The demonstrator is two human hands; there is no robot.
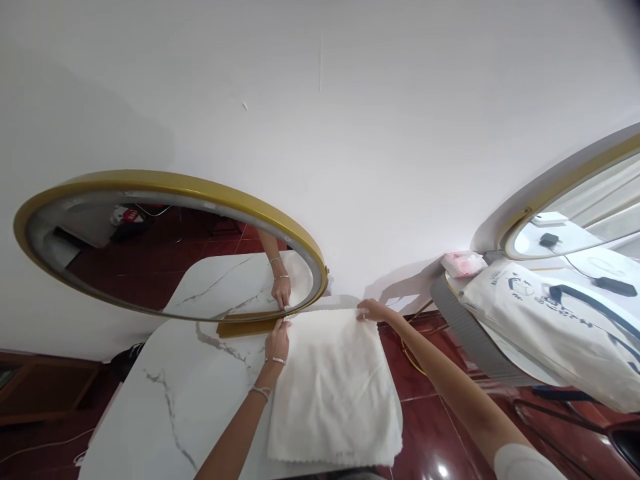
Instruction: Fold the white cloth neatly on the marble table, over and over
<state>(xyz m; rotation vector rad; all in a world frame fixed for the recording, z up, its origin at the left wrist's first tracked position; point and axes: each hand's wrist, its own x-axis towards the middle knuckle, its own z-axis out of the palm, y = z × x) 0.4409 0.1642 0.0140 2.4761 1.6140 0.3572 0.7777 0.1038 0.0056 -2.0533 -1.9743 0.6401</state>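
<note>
My left hand (pixel 277 341) pinched the white cloth (pixel 333 387) at eleven o'clock, my right hand (pixel 373 311) at one, its fabric spreading toward six.

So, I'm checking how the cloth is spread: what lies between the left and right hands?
The far edge of the white cloth spans the stretch between the left hand and right hand, as the head view shows.

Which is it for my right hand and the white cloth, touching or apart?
Touching. The head view shows the right hand with its fingers on the far right corner of the white cloth, no gap between.
</note>
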